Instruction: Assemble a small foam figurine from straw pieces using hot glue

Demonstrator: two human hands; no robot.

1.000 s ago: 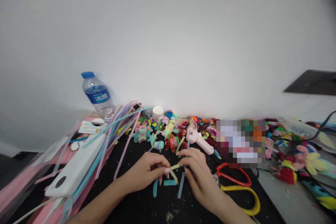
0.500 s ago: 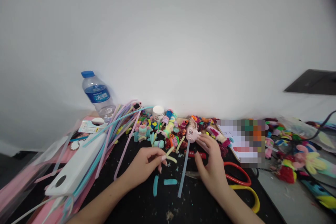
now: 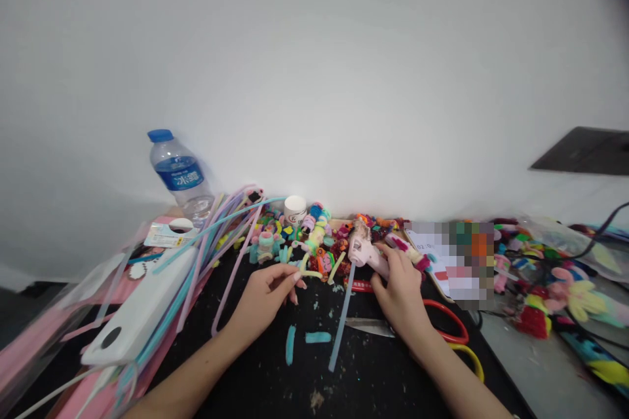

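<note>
My left hand [image 3: 270,298] pinches a short pale yellow pipe cleaner [image 3: 310,273] between thumb and fingers. My right hand [image 3: 403,291] is wrapped round the handle of a pale pink hot glue gun [image 3: 362,253], which lies low over the mat with its nozzle end away from me. A long translucent glue stick [image 3: 341,321] juts out of its back toward me. Another yellow pipe cleaner piece [image 3: 337,267] lies just left of the gun. Between the hands are two cut teal pieces, one upright [image 3: 290,344] and one crosswise [image 3: 318,337].
Scissors [image 3: 371,327] lie partly under my right wrist. Several fuzzy figures [image 3: 265,245] crowd the back, beside a white paper cup [image 3: 295,208]. On the left are a power strip [image 3: 140,308], long pipe cleaners [image 3: 236,275] and a water bottle [image 3: 179,173]. A tablet [image 3: 445,262] stands right.
My right hand has closed round the glue gun's handle, where its thumb was apart before. My left hand, still pinching the yellow pipe cleaner, has shifted slightly left and away from me.
</note>
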